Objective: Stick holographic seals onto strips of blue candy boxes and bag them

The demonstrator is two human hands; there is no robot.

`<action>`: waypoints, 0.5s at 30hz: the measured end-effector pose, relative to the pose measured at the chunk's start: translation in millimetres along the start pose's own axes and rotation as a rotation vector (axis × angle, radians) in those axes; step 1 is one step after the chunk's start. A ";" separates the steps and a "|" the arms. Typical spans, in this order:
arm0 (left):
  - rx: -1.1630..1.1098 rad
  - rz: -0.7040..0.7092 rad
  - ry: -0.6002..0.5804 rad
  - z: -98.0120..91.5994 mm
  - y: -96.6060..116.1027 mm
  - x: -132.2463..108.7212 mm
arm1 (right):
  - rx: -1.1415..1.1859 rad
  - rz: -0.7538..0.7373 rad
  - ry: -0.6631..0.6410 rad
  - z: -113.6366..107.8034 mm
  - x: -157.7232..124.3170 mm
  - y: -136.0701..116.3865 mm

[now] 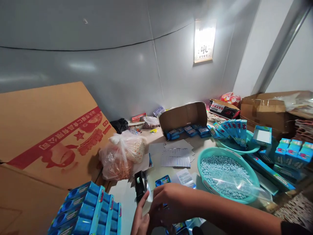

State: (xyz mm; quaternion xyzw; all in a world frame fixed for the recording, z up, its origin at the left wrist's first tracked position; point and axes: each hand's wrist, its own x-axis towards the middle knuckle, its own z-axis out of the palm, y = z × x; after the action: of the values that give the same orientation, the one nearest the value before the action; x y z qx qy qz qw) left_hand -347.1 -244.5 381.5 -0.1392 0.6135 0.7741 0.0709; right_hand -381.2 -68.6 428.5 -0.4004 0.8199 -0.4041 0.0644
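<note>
My right hand [168,200] reaches in from the right with its fingers bent downward. Whatever it grips is hidden beneath it. Close against it, my left hand [140,220] is at the bottom edge, its index finger stretched up and its thumb apart. A black tape dispenser [140,186] stands just beyond the left fingertip. Behind the right hand lies a small blue box [163,180]. More blue packs [179,227] show partly below my wrist. To the left rises a stack of blue boxes [85,212].
A turquoise basin [204,178] holds small light-blue pieces and a clear scoop-like sheet. Behind stand an open carton [184,114] with blue packs and white papers [176,156]. Clear bags [119,160] and a large cardboard box [56,130] are at left. Blue display boxes [292,153] stand right.
</note>
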 end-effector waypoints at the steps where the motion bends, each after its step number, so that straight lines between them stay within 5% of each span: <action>1: 0.003 -0.035 -0.030 -1.0 0.6 -0.1 | -0.028 -0.024 0.016 2.6 -0.4 3.0; 9: -0.157 -0.279 -0.171 -4.4 -9.9 -6.8 | 0.032 0.126 0.273 18.8 -17.1 5.8; 15: 0.044 -0.213 -0.270 1.0 -29.5 -5.1 | 0.257 0.301 0.613 49.3 -25.3 16.1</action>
State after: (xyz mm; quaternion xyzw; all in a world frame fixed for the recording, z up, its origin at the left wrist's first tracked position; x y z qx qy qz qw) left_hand -334.1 -236.3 355.8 -0.0964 0.5970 0.7603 0.2372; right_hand -352.8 -75.2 378.8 -0.1241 0.7933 -0.5913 -0.0757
